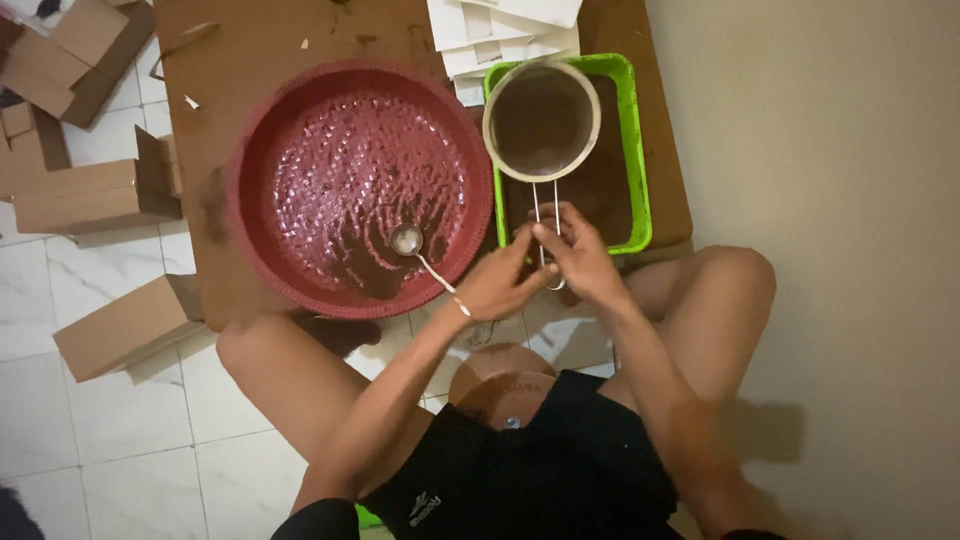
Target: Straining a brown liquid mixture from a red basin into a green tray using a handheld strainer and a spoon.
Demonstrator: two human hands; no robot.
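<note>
Item: sieve, round, w/ wire handle, sitting over green tray holding brown powder.
Right hand: pinching the wire handle near its end, fingers pressed together on it.
Left hand: curling round a spoon, also touching the handle; spoon bowl is lying in red basket beside brown powder.
Position: sieve bowl is lying beyond the grip, away from the body, handle running back to both hands.
Handling note (judgement): keeping sieve level, centred over tray, shaking gently so powder isn't spilling onto cardboard.
</note>
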